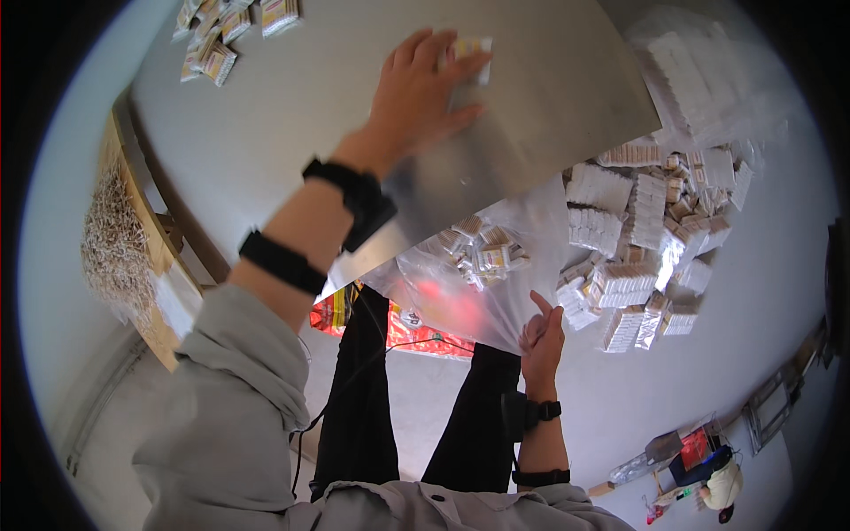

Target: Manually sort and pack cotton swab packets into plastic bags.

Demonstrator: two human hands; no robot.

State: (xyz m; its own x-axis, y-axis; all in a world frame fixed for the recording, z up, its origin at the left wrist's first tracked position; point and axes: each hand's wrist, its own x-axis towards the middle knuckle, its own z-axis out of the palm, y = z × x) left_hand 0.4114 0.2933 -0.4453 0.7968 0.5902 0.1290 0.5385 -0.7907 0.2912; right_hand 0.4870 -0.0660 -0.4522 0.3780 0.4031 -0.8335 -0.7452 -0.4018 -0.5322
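- Your left hand point(423, 93) is stretched far out over the grey metal table point(292, 124), fingers spread and curved around a small wrapped packet point(472, 55) at the far middle of the tabletop; the fingertips are on it, but I cannot tell whether it is lifted or only pressed flat.
- Your right hand point(542, 334) hangs low, near your right leg, pinching the edge of a clear plastic bag point(443, 292); thumb and fingers are closed on the film and the forefinger sticks up.
- That bag sags below the near edge of the table, and a small cluster of packets point(482, 252) already lies inside it.
- Judging by this, the bagging is at an early stage: only a handful sit in the bag, and the one under your left hand has not gone in.
- A few more loose packets point(217, 40) lie at the far left corner of the table, well apart from your left hand.
- On the floor to the right lies a large heap of wrapped bundles point(637, 248) on plastic sheeting; whether those are finished or waiting cannot be told.
- Beneath the bag, between your legs, a red printed wrapper point(341, 314) shows on the floor.
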